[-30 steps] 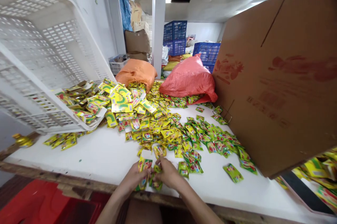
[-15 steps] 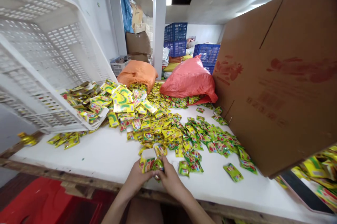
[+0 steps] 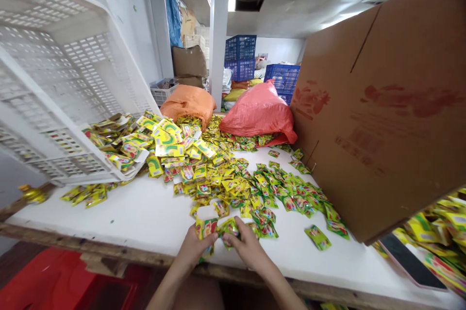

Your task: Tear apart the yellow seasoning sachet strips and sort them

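Near the table's front edge, my left hand (image 3: 194,247) is closed on a small yellow and green box (image 3: 207,227) whose pale flap stands up. Just right of it, my right hand (image 3: 247,244) pinches a green sachet (image 3: 228,227). The two hands are slightly apart. Beyond them lies a pile of yellow sachets (image 3: 233,184), with green sachets (image 3: 300,198) spreading to the right. Several flat yellow boxes (image 3: 169,142) are heaped at the left of the pile.
A white crate (image 3: 91,67) lies tipped at the left. An orange sack (image 3: 189,101) and a red sack (image 3: 258,111) stand at the back. A large cardboard box (image 3: 378,121) leans at the right, beside a phone (image 3: 411,261). A red stool (image 3: 47,281) is below the white table (image 3: 145,218).
My hands have moved apart a little. The green sachet in my right hand is now clear of the box in my left. The view has shifted slightly.
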A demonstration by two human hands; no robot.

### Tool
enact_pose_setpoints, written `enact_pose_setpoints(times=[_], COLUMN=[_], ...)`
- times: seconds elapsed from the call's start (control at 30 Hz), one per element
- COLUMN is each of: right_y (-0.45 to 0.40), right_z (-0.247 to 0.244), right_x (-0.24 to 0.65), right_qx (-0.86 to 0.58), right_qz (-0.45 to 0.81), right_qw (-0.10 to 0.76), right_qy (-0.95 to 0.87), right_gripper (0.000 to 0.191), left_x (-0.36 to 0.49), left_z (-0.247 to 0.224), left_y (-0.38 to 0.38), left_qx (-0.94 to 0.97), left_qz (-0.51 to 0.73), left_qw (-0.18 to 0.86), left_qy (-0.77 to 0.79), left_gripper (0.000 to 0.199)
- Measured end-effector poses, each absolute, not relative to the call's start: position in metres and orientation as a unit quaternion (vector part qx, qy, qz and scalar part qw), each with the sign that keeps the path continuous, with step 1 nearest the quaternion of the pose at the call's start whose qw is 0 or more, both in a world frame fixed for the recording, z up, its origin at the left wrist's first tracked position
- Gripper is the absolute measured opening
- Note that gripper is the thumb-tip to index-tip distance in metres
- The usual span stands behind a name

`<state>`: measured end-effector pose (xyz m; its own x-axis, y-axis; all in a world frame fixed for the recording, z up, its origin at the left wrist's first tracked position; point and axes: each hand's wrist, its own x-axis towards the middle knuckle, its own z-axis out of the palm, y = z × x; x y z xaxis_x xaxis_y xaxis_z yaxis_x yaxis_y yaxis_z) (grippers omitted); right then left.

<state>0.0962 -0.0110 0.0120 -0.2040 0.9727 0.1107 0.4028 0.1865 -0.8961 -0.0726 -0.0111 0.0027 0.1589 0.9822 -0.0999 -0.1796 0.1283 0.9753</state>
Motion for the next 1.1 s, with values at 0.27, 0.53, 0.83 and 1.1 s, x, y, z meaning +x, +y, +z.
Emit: enact_pose_setpoints(times=[0.27,0.53,0.83,1.1], right_y=[-0.008,-0.015,-0.014,-0.028], right_z=[0.054,0.069,0.064,0.047], right_x=[0.086,0.100,0.106,0.114], right_qx=[-0.493,-0.426,-0.505,-0.530], right_qz=[0.257,0.229,0.200,0.192], right_qw=[0.476,0.345,0.401,0.312], right_qy=[-0.681,-0.805,-0.737,-0.765], right_gripper=[0.014,0.007,0.017,0.017], left_x=[-0.050,-0.048,-0.033,-0.013], left_z=[0.015,0.016,0.026,0.018], left_y=[-0.019,-0.020,-0.011,-0.004], left_qx=[0.515,0.507,0.528,0.551], left_qz=[0.404,0.406,0.419,0.412], left_qw=[0.645,0.657,0.645,0.639], left_qy=[0.394,0.383,0.359,0.343], left_gripper=[0.021,0.025,0.029,0.041])
